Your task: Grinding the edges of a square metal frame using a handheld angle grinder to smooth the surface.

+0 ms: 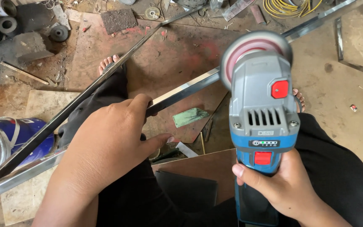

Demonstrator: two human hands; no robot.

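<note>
Long, polished, square-section steel tube [181,93], running slantwise across the lap from under the left palm toward the blurred grinding disc [255,52]; judged stiff, smooth and slippery, light for its length yet springy at the far end, so best held close to the disc, flat faces under the palm, away from the cut edges. Left hand [110,138] laid over the tube, fingers [141,103] curled together across the top face, thumb spread underneath, clamping it down. Beyond the fingertips, the blue-and-grey cordless angle grinder [262,126], disc touching or just beside the tube — blur hides which. Right hand [282,185] wrapped shut around the grinder handle, thumb pressed beside the red switch. A second shiny steel bar [85,90] lying just past the left knuckles; a blue tin can [17,134] left of the wrist; yellow coiled cable [288,7] well beyond the disc.
</note>
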